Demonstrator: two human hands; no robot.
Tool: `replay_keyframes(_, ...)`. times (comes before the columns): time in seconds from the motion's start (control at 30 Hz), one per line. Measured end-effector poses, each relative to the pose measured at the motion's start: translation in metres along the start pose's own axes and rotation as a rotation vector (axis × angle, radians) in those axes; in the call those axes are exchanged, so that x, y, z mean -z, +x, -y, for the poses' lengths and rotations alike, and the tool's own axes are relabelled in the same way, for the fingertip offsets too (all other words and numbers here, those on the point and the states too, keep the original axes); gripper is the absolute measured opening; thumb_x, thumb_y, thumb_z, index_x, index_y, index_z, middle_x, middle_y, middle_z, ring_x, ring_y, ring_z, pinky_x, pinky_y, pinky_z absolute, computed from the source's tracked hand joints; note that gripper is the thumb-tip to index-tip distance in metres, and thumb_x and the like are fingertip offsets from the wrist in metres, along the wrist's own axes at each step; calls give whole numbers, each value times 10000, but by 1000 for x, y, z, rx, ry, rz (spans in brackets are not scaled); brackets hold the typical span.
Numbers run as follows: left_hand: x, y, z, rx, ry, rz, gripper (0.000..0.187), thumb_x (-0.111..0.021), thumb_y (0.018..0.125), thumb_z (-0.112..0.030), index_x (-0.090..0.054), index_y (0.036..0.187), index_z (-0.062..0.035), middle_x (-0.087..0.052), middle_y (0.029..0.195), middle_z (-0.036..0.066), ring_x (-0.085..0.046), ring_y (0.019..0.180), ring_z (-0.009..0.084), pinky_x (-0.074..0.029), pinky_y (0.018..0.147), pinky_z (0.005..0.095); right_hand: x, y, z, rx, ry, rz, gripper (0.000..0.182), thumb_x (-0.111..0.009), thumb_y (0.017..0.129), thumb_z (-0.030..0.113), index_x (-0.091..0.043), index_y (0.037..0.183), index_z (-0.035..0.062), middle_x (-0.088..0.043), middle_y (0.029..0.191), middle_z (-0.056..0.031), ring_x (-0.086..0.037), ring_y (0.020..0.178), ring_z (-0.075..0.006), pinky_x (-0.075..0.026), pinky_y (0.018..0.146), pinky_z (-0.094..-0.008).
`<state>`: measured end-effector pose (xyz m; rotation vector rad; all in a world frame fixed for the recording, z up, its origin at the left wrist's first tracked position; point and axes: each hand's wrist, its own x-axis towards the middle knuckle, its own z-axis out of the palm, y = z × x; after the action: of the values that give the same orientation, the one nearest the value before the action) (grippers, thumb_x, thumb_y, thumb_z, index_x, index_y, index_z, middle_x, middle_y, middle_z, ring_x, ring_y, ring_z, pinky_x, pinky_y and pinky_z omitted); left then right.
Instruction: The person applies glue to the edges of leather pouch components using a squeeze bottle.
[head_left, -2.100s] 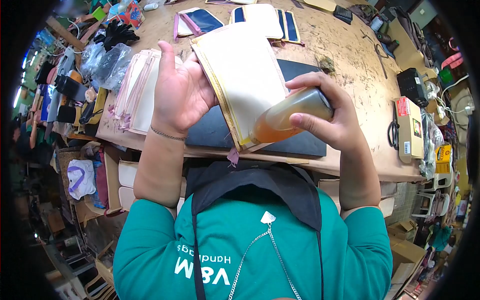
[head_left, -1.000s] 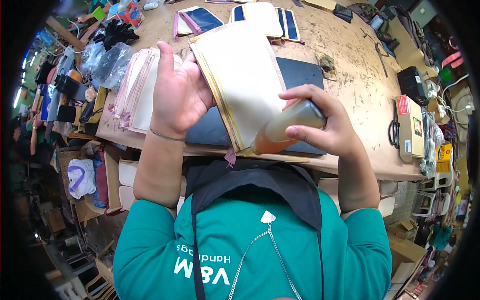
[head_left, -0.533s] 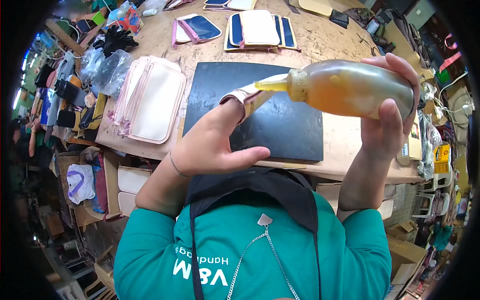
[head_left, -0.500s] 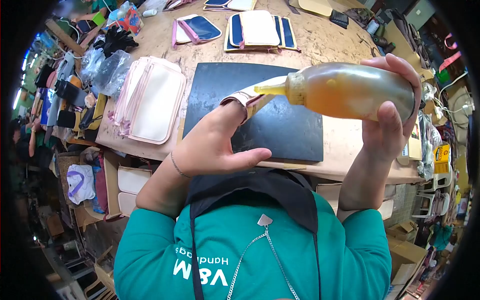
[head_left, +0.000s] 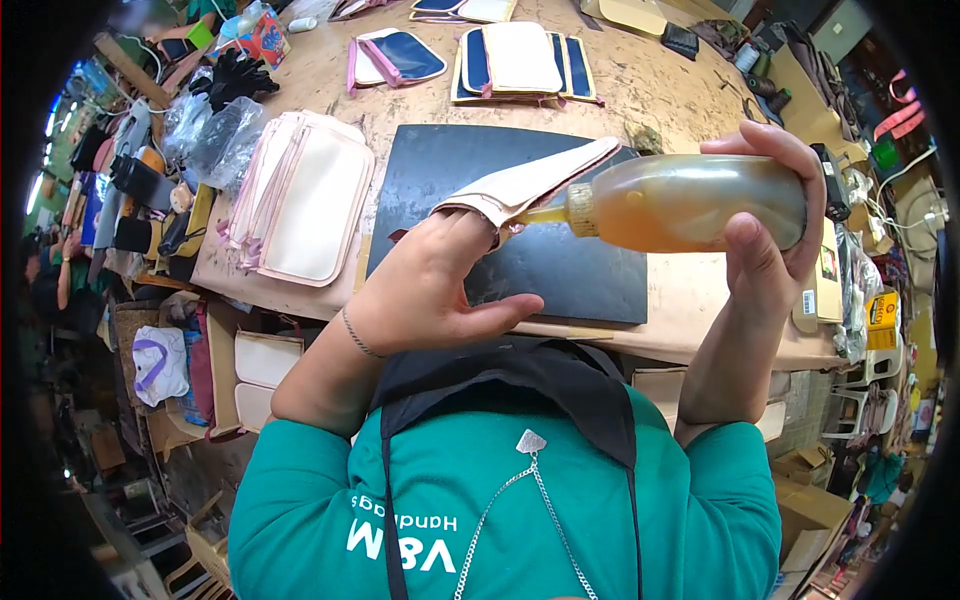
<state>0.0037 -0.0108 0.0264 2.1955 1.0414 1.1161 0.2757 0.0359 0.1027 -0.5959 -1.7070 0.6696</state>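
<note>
Curled and smooth-faced, the cream panel [head_left: 540, 178] drapes over the left hand [head_left: 415, 275] above a flat black board [head_left: 580, 275], thumb extended, fingertips hidden, their grip unclear. The right hand [head_left: 775, 215] grasps a rounded, translucent bottle [head_left: 690, 203] of amber liquid, its tapered nozzle [head_left: 545, 214] at the panel's edge.

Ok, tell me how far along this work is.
Apparently done: the rounded navy-and-cream piece with a pink strip beyond the flat black board looks assembled. In hand: a bent cream panel over the left hand's fingers; the right hand holds a translucent bottle of amber liquid, nozzle at its edge. Possibly left: the pink-edged cream stack; I can't confirm.
</note>
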Motion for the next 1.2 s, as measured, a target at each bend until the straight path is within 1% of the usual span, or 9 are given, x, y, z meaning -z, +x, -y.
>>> replay_keyframes(0.17,0,0,-1,-6,-6,-14,641,-804,772,-345,-560,1235,26,-605,1039,200,-582,929,370,-480,814,402,1,-3,-6,-23,109,-43,594,-826,780,298,-578,1218,-15,-627,1091,-135,-646,1019,-225,-531,894,-331)
replay_keyframes(0.47,-1,-3,-1,38,16,-2,666,-805,769,-353,-547,1249,29,-602,1032,206,-582,922,376,-483,817,409,-5,-4,-16,130,-18,-92,597,-826,788,300,-552,1211,-18,-623,1111,-155,-642,1038,-237,-529,909,-349)
replay_keyframes(0.57,-4,-3,2,0,6,-67,674,-807,766,-351,-547,1255,33,-603,1049,217,-584,939,387,-483,833,415,-2,-2,-21,90,104,-137,598,-822,794,304,-543,1215,-16,-631,1090,-158,-639,1045,-241,-526,914,-352)
replay_keyframes(0.77,-1,-6,3,107,-11,14,688,-814,758,-333,-547,1271,39,-604,1092,236,-590,992,397,-481,869,412,-3,-5,-22,127,68,-26,574,-804,816,290,-532,1223,-12,-634,1081,-175,-636,1047,-242,-525,915,-344)
replay_keyframes(0.87,0,-2,-1,34,14,-29,688,-824,747,-320,-552,1260,49,-599,1081,235,-583,992,407,-479,872,402,-4,-7,-25,124,31,-47,576,-798,823,289,-525,1233,-10,-621,1114,-181,-638,1039,-243,-527,907,-339)
replay_keyframes(1.0,3,-5,2,119,-107,19,765,-809,780,-303,-452,1360,46,-593,1188,220,-601,1070,334,-476,909,372,-3,-5,-34,77,183,-71,510,-719,893,259,-497,1261,-15,-566,1260,-236,-651,1035,-275,-565,850,-343)
replay_keyframes(1.1,1,0,14,91,-456,-39,854,-750,850,-269,-262,1492,12,-502,1392,179,-539,1246,233,-451,998,345,-14,-4,-39,-164,728,-25,428,-615,955,224,-473,1282,-13,-476,1389,-285,-659,1043,-306,-603,777,-361)
replay_keyframes(1.17,11,2,22,262,-776,-15,758,-635,926,-312,-252,1507,-10,-469,1435,155,-518,1285,229,-433,1039,352,-23,-8,-46,-417,824,34,374,-575,966,199,-483,1278,14,-403,1469,-276,-664,1040,-299,-611,704,-386)
replay_keyframes(1.2,12,4,25,324,-922,-45,714,-571,962,-339,-249,1514,-21,-455,1454,144,-511,1299,223,-428,1054,355,-31,-11,-49,-522,828,78,353,-594,957,195,-504,1257,34,-503,1380,-239,-671,984,-267,-597,676,-370)
